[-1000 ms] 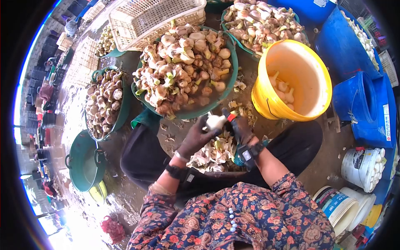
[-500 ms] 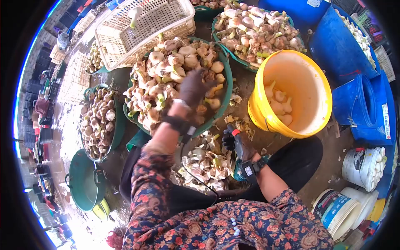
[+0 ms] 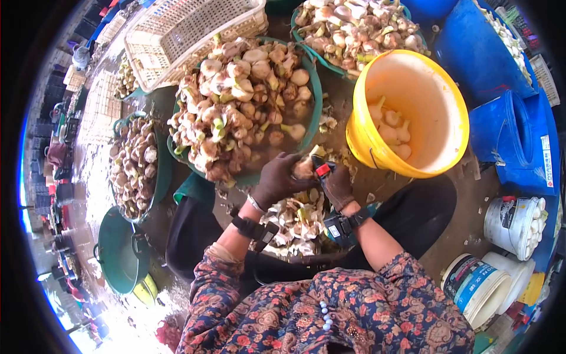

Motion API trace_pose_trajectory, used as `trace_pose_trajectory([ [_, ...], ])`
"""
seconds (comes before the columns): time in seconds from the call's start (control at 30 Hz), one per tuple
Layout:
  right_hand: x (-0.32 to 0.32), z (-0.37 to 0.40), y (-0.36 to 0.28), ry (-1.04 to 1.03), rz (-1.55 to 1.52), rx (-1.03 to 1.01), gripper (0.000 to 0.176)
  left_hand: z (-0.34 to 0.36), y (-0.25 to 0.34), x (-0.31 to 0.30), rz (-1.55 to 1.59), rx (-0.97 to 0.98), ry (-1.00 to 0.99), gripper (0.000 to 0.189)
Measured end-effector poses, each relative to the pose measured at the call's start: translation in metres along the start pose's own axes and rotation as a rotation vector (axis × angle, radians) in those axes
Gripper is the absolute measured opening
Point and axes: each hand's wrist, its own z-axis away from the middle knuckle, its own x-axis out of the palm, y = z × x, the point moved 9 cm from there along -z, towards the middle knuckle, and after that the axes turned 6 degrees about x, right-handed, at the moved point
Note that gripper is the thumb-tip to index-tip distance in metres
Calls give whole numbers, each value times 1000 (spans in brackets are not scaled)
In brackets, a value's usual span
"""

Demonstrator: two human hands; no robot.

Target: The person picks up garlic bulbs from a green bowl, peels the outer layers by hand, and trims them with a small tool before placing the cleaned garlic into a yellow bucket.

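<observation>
My left hand [image 3: 278, 182], in a dark glove, is closed round a garlic bulb [image 3: 303, 169] held in front of me. Against the bulb's other side is my right hand [image 3: 337, 184], also gloved, closed on a small black tool with a red band [image 3: 322, 169]; its exact kind is hard to make out. Below both hands lies a pile of peeled skins [image 3: 295, 227] between my legs. Just beyond is a green tub [image 3: 318, 97] heaped with unpeeled garlic bulbs [image 3: 236, 76]. Several pale, cleaned bulbs [image 3: 392, 127] rest inside the yellow bucket [image 3: 356, 133] to the right.
A cream plastic crate [image 3: 194, 35] leans at the far left tub edge. More bulbs fill another tub [image 3: 359, 35] behind and one [image 3: 134, 165] at left. A green basin [image 3: 121, 253] stands left; blue bins [image 3: 480, 65] and white buckets [image 3: 507, 233] line the right.
My left hand has come back from the heap in the tub, bringing a garlic bulb to my right hand. My right hand has risen slightly, and the view has shifted a little.
</observation>
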Motion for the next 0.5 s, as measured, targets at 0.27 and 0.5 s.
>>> trace_pose_trajectory([
  [0.27, 25, 25, -15, -311, -180, -78, 28, 39, 25, -20, -31, 20, 55, 57],
  [0.5, 32, 46, -12, -520, -654, 285, 22, 65, -4, 10, 828, -312, 183, 43],
])
